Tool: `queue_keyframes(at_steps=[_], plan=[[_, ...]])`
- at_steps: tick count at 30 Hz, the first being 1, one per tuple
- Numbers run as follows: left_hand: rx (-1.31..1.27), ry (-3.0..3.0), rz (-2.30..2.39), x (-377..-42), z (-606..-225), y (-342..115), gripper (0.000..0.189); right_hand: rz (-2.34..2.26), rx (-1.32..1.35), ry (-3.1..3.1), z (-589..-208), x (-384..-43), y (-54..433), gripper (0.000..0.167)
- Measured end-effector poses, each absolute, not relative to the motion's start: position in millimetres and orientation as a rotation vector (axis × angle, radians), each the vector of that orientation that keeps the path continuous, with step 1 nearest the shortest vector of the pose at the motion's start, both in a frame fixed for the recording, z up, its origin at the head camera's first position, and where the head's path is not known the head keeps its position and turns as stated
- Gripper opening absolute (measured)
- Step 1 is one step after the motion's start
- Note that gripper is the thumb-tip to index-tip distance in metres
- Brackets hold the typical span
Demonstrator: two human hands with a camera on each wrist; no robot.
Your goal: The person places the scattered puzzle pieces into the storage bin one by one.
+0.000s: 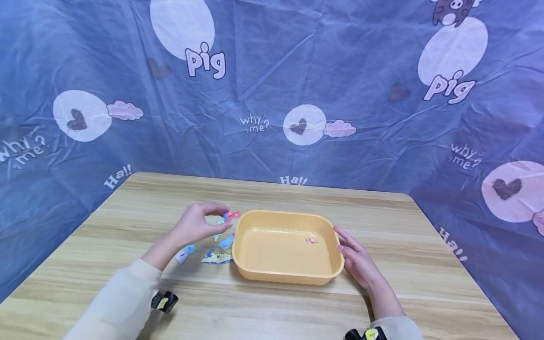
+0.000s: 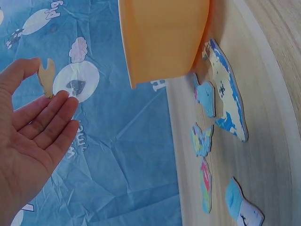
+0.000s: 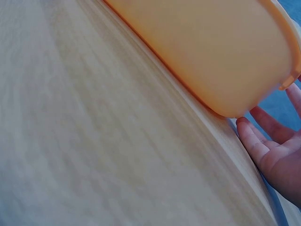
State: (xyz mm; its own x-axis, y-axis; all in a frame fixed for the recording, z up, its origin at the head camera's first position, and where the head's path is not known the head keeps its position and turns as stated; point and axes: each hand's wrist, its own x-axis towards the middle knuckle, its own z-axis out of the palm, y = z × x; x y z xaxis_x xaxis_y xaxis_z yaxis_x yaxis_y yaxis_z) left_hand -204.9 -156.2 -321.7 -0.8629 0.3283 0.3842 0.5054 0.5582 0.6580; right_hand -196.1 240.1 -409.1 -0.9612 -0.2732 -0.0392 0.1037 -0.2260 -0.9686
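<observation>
My left hand (image 1: 196,225) pinches a small flat cut-out piece (image 1: 232,216), red and blue on its face, between thumb and fingertips. It is held up just outside the basin's left rim; the left wrist view shows the bare wooden back of the cut-out (image 2: 46,81). The yellow-orange plastic basin (image 1: 280,278) stands on the table, with one small pink-red piece (image 1: 311,241) lying inside at the right. Against the basin's right wall rests my right hand (image 1: 359,264), its fingers loosely extended and fingertips touching the wall, as the right wrist view (image 3: 277,150) also shows.
Left of the basin lie several flat cut-outs: a beige-and-blue one (image 1: 216,257), a blue one (image 1: 226,242), a pale blue-white one (image 1: 184,253) and a slim one with red (image 2: 205,183). Behind the wooden table (image 1: 272,311) hangs a blue printed cloth (image 1: 263,85).
</observation>
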Motion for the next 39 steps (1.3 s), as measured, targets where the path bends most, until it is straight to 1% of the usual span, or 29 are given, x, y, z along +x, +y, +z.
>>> queue_keyframes(at_steps=[5, 12, 26, 30, 39], plan=[[-0.698, -2.581, -1.231, -206.4, -322.4, -150.9, 0.038, -2.284, -0.193, 1.785, -409.5, -195.6, 240.1, 0.057], [-0.716, -2.561, -1.323, -209.4, -324.9, -139.1, 0.036, -2.284, -0.196, 1.789, -410.0, -195.9, 239.9, 0.057], [-0.676, -2.549, -1.48, -216.7, -337.4, -111.0, 0.036, -2.288, -0.169, 1.799, -410.1, -195.7, 239.6, 0.056], [-0.704, -2.518, -1.526, -218.6, -340.9, -103.8, 0.037, -2.285, -0.169, 1.803, -410.2, -195.5, 239.9, 0.056], [-0.746, -2.562, -1.447, -221.1, -342.2, -88.8, 0.035, -2.291, -0.189, 1.791, -410.0, -196.2, 240.3, 0.056]])
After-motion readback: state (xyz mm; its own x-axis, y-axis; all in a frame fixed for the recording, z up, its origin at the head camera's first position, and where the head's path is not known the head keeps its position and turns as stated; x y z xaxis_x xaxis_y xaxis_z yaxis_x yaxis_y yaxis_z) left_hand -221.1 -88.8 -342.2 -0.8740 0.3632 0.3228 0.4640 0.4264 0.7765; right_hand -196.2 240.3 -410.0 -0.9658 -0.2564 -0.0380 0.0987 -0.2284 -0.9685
